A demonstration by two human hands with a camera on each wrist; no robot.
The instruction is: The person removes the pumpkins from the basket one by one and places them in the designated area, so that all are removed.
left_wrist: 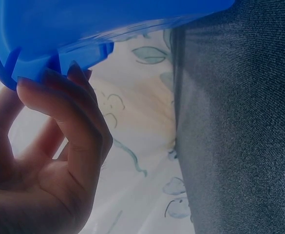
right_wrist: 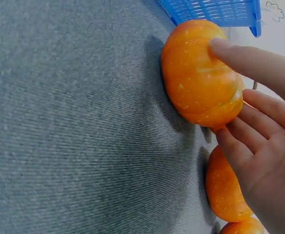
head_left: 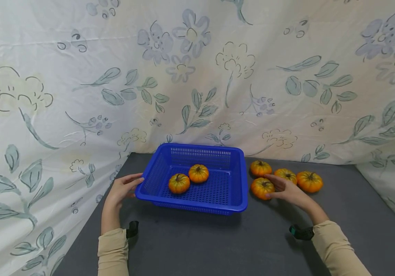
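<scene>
A blue plastic basket point(head_left: 197, 207) sits on the table with two small orange pumpkins point(head_left: 179, 183) inside. At its left end my left hand point(head_left: 123, 189) pinches the rim; the left wrist view shows the bent fingers point(left_wrist: 84, 112) under the blue edge point(left_wrist: 35, 63). To the right of the basket, my right hand point(head_left: 288, 191) holds the nearest pumpkin point(head_left: 262, 188), which rests on the table. In the right wrist view the thumb point(right_wrist: 249, 61) lies on one side of this pumpkin point(right_wrist: 200, 78), the other fingers around its far side.
Behind and beside the held pumpkin stand three more: one at the back point(head_left: 260, 168), one in the middle point(head_left: 285, 175) and one at the far right point(head_left: 309, 181). A flowered cloth point(head_left: 197, 76) hangs along the back of the dark grey table point(head_left: 197, 245).
</scene>
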